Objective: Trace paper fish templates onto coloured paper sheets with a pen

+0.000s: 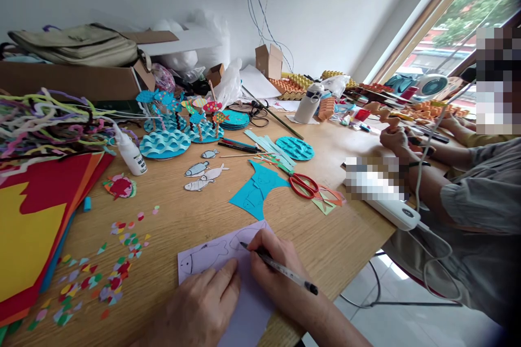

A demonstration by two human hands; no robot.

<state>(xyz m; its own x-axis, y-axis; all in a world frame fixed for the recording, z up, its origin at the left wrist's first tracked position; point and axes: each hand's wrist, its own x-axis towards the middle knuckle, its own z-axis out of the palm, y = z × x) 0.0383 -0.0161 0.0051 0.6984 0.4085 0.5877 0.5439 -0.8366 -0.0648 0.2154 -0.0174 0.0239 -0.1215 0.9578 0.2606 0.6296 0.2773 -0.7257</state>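
The left hand (207,303) lay flat across the purple paper (248,303), gripping nothing, seemingly to keep the sheet from sliding on the table (163,249). The right hand (280,271) pinched a pen (287,272) low near its tip, likely for fine control over the fish outline at the sheet's top edge. Blue paper (260,187) and red-handled scissors (303,185) lay just beyond, probably placed there to leave drawing room

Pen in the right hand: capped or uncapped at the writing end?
Uncapped: the pen's bare writing tip shows against the purple paper, beyond the fingers of the right hand.
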